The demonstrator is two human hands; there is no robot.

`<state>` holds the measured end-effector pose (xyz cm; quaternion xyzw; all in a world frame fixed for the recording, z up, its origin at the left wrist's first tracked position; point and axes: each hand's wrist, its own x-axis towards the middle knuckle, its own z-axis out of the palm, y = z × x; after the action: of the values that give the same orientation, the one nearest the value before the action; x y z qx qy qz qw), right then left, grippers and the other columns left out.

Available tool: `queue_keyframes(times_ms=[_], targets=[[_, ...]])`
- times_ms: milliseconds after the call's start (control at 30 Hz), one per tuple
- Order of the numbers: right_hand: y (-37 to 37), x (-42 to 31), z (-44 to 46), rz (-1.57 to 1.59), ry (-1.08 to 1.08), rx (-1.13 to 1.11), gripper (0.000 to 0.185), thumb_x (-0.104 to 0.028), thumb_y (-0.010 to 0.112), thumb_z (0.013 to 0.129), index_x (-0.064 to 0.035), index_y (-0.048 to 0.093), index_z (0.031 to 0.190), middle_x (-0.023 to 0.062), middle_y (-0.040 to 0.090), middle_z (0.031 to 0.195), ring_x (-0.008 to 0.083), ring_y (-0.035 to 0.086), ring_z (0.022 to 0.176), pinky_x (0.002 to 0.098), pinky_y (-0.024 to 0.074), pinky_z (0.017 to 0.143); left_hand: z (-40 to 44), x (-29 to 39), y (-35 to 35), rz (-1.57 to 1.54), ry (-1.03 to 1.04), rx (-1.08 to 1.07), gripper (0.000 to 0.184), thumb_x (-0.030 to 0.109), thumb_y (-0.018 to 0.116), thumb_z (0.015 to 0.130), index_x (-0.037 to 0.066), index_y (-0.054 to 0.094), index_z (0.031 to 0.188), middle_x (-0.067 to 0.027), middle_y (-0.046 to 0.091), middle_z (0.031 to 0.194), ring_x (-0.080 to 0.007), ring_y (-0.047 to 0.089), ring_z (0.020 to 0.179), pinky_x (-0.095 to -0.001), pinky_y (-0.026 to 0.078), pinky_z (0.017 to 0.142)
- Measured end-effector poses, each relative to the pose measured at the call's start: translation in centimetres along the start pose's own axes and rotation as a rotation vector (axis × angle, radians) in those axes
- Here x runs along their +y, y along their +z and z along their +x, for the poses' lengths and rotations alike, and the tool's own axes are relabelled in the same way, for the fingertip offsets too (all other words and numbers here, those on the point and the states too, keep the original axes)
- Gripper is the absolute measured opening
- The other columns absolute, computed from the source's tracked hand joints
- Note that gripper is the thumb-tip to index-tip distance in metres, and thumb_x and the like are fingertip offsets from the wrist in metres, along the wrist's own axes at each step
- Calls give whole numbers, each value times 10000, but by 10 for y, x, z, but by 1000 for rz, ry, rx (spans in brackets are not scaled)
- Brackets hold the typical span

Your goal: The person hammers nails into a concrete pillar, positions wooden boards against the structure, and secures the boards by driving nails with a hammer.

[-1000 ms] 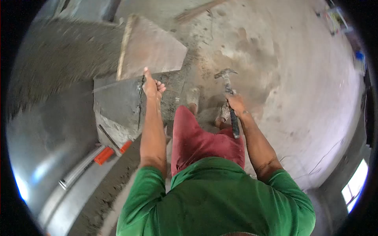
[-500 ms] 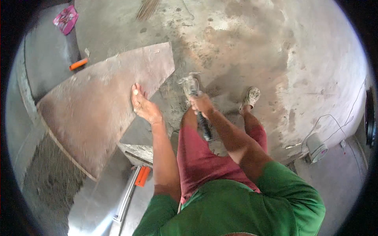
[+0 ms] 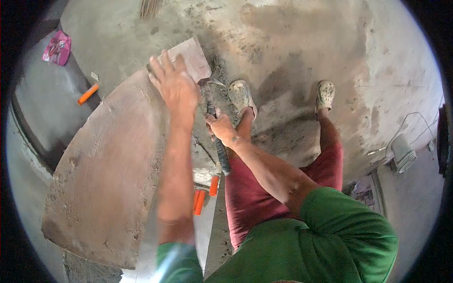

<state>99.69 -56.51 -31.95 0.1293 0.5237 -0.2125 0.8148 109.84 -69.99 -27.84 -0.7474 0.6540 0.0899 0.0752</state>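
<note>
Hammer [image 3: 221,154], clasped within curled right fingers [image 3: 211,121], left fingers [image 3: 166,62] spread, over brown board [image 3: 106,188]

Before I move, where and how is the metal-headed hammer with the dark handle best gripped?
I'd take the metal-headed hammer by the free lower end of its dark handle, coming from the person's body side: that slim length points back that way, the curved head is at the far end, and the bare right hand holds the handle between.
</note>
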Motion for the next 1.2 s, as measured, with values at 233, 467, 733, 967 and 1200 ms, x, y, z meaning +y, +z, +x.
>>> queue_keyframes(times_ms=[233,467,733,967,1200], targets=[[-64,2,48,65,-168,-63,339,-348,477,988,-32,548,1091,83,589,787,195,554,543,343,473,447,-3,-37,57,881,528,-901,527,427,346,1014,203,449,1480,-85,239,1627,-359,103,1514,-694,17,1148],[-138,87,210,28,-503,73,257,-236,560,963,-51,542,1142,90,596,811,194,588,619,345,469,429,1,-39,91,868,543,-849,491,388,366,1020,205,464,1465,-55,271,1616,-353,118,1511,-716,33,1135],[-91,60,214,-599,-307,92,270,-187,622,917,42,572,1051,153,628,800,280,632,615,360,507,448,2,-43,97,854,555,-809,483,386,390,1015,212,472,1458,-45,293,1606,-356,132,1507,-730,50,1125],[-69,23,174,-297,-328,264,237,-178,630,898,-45,573,1085,76,568,693,232,589,561,376,500,486,1,-45,103,858,557,-811,476,389,414,1008,202,491,1439,-49,318,1592,-344,151,1504,-745,80,1111],[-79,-18,159,-115,-125,123,287,-316,490,1015,-36,510,1073,46,497,607,186,520,447,364,406,341,0,-44,102,915,571,-834,494,418,405,1005,218,472,1452,-38,267,1614,-343,122,1509,-784,72,1080]])
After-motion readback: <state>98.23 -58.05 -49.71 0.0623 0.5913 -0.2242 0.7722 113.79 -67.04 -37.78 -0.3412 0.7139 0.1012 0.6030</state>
